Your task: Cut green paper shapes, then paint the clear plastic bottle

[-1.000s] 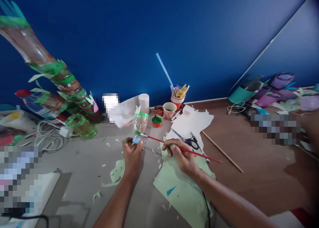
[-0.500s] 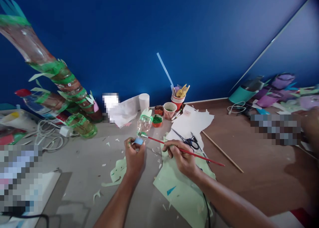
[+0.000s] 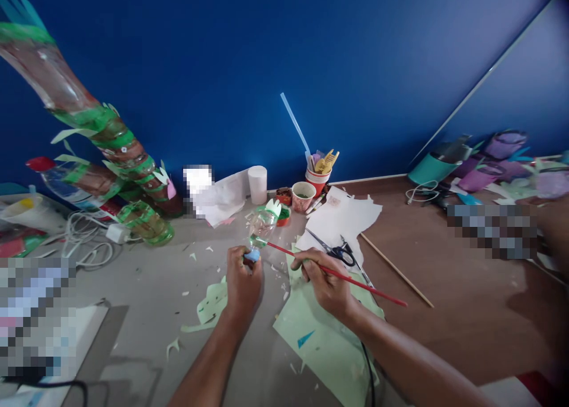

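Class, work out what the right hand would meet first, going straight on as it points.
Probably the small clear green-banded plastic bottle, held by the left hand at its blue end. The thin red wooden-looking paintbrush in the right hand points at it, though depth is unclear.

No word, brand or number can be read. The small reddish mark (image 3: 334,201) on the white paper (image 3: 349,220), right of the middle, is too blurred to make out, as is the reddish pattern (image 3: 301,204) on the paper cup (image 3: 306,201) to its left; pixelated patches (image 3: 491,232) hide other surfaces.
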Demonstrator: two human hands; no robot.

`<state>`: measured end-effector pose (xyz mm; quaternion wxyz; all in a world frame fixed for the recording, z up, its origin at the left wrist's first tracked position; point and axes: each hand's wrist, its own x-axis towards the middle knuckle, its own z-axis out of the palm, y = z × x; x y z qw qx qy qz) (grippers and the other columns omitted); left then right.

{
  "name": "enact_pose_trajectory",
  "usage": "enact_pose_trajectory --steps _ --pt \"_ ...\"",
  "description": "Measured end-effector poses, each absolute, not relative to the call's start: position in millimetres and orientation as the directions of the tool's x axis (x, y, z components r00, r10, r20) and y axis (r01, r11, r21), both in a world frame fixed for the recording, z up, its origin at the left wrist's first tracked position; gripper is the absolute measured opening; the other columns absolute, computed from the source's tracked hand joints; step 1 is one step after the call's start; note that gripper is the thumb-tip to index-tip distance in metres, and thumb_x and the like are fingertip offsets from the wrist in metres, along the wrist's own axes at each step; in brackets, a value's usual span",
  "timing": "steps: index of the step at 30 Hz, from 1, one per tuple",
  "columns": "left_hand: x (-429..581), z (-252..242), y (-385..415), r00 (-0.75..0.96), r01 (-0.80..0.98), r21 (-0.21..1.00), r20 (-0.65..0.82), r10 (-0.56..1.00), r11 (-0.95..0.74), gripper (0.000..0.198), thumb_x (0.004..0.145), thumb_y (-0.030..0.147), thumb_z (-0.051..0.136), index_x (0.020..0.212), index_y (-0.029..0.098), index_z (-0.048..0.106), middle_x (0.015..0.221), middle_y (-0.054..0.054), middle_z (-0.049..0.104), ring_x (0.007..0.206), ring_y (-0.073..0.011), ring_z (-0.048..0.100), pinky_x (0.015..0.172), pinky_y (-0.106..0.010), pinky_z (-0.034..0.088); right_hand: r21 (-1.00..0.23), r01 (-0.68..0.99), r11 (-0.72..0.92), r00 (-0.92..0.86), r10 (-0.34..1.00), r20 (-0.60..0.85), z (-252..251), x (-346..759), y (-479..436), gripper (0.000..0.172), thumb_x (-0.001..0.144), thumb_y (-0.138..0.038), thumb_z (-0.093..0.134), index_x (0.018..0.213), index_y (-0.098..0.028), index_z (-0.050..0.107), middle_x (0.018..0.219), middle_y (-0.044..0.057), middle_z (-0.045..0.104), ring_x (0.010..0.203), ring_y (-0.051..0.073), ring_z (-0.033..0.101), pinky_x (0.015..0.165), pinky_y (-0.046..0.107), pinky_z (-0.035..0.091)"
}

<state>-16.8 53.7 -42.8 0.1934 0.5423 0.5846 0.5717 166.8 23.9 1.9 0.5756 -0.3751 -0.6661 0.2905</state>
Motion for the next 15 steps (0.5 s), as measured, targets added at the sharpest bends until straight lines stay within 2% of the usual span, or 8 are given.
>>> enact_pose_trajectory --steps 4,8,15 --pt "-16.4 -42.8 52.1 -0.280 0.477 0.824 0.471 0.837 -0.304 0.027 0.066 0.007 0.062 0.088 0.022 0.056 0.089 -0.004 0.052 0.074 -0.0178 0.052 0.068 -0.030 0.044 -0.816 0.180 0.549 -0.091 0.836 0.542 2.1 168.8 23.9 0.024 0.093 -0.017 0.046 0.105 -0.023 0.066 0.086 0.006 0.071 0.074 0.018 0.064 0.065 0.032 0.052" --pt "-16.4 -46.6 50.5 -0.245 0.514 0.797 0.489 0.837 -0.315 0.028 0.068 0.006 0.060 0.091 0.022 0.057 0.092 -0.005 0.051 0.073 -0.0173 0.052 0.067 -0.030 0.044 -0.805 0.200 0.558 -0.153 0.830 0.537 3.1 170.7 24.0 0.024 0.092 -0.016 0.047 0.107 -0.023 0.066 0.088 0.006 0.070 0.078 0.018 0.064 0.070 0.033 0.052" --pt "-18.6 -50.3 48.7 -0.154 0.613 0.711 0.535 0.830 -0.345 0.030 0.072 0.006 0.056 0.097 0.021 0.054 0.098 -0.007 0.050 0.082 -0.0195 0.053 0.071 -0.032 0.045 -0.770 0.236 0.593 -0.170 0.806 0.567 11.1 168.1 25.0 0.025 0.090 -0.012 0.048 0.102 -0.023 0.066 0.087 0.006 0.070 0.081 0.019 0.064 0.072 0.033 0.052"
